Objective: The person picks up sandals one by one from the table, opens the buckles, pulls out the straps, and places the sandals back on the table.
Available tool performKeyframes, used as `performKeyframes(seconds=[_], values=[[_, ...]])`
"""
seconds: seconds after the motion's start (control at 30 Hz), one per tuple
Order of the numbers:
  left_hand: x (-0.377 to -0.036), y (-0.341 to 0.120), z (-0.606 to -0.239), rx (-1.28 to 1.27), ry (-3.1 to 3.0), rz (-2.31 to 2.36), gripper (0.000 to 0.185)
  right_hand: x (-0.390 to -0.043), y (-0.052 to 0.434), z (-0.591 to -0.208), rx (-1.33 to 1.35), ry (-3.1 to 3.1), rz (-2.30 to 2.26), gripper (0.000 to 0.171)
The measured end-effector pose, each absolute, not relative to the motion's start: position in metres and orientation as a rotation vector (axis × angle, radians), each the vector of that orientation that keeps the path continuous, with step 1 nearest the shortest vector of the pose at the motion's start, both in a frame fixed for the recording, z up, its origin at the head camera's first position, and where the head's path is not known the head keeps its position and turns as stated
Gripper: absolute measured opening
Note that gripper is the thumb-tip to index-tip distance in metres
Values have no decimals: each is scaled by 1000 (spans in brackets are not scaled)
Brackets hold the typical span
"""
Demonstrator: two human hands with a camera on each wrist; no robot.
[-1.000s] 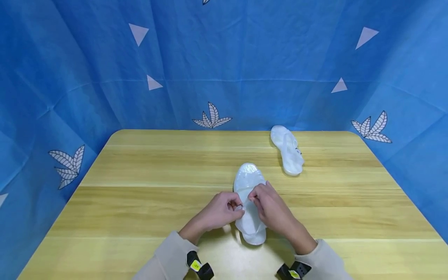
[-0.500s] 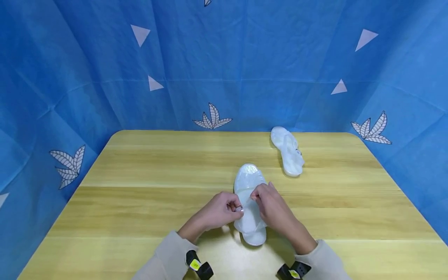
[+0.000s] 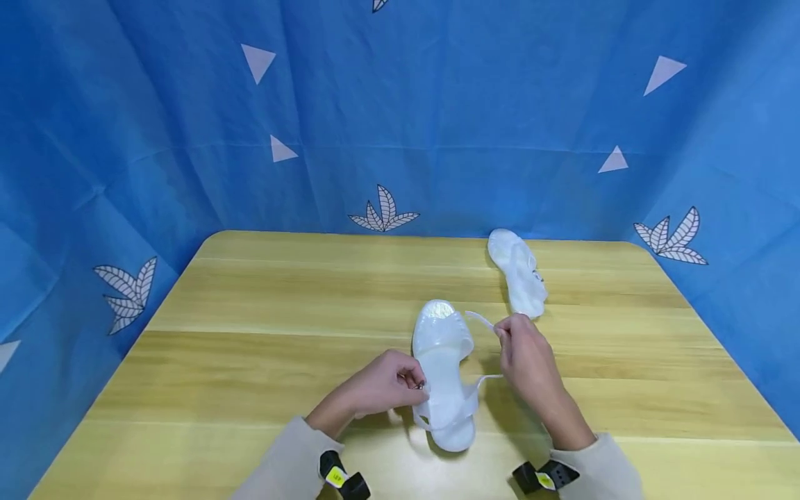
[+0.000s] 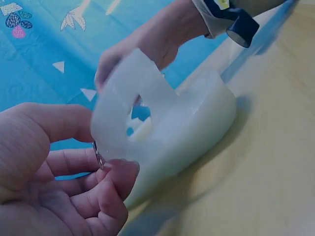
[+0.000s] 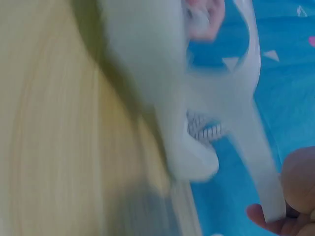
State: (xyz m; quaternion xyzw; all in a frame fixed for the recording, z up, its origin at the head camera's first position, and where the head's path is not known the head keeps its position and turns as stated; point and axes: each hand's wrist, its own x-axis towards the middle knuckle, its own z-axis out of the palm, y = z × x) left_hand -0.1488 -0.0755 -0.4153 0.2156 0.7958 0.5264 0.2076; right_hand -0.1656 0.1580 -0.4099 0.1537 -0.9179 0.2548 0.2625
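A translucent white sandal (image 3: 441, 368) lies lengthwise on the wooden table (image 3: 250, 333), heel toward me. My left hand (image 3: 400, 380) pinches the small metal buckle (image 4: 98, 158) at the sandal's left side, fingers curled around it. My right hand (image 3: 521, 344) has its fingers curled on the free end of the sandal's thin strap (image 3: 480, 319), which it holds out to the right of the shoe. In the right wrist view the strap (image 5: 258, 157) runs blurred down to my fingertips (image 5: 270, 221). A second white sandal (image 3: 517, 278) lies at the far right of the table.
Blue cloth with white leaf and triangle prints (image 3: 381, 208) walls the table at the back and both sides. Beige sleeves (image 3: 281, 465) and dark wrist mounts with yellow tags (image 3: 340, 478) sit at the near edge.
My right hand has moved right and away from the shoe, drawing the strap free. The left hand has stayed at the buckle side. The sandal has shifted slightly.
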Motion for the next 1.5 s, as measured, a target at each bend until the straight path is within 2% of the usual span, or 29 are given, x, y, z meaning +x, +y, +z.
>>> performKeyframes(seconds=[0.2,0.57,0.8,0.97,1.17,1.33,1.5], values=[[-146,-72,-421,540,2147,1551,4,-160,149,-410,566,-2511,674,3],[-150,-73,-419,483,2187,1585,9,-157,133,-415,602,-2744,851,7],[-153,-74,-416,478,2277,1513,13,-160,145,-413,623,-2601,1000,16],[-154,-77,-413,477,2321,1494,18,-172,166,-407,496,-2500,1065,18],[-152,-78,-405,524,2436,1380,21,-195,195,-406,200,-2561,1185,25],[-135,-69,-380,690,2696,1186,34,-209,215,-406,-7,-2579,1210,34],[-111,-51,-361,975,2837,975,32,-217,223,-407,-71,-2529,1181,35]])
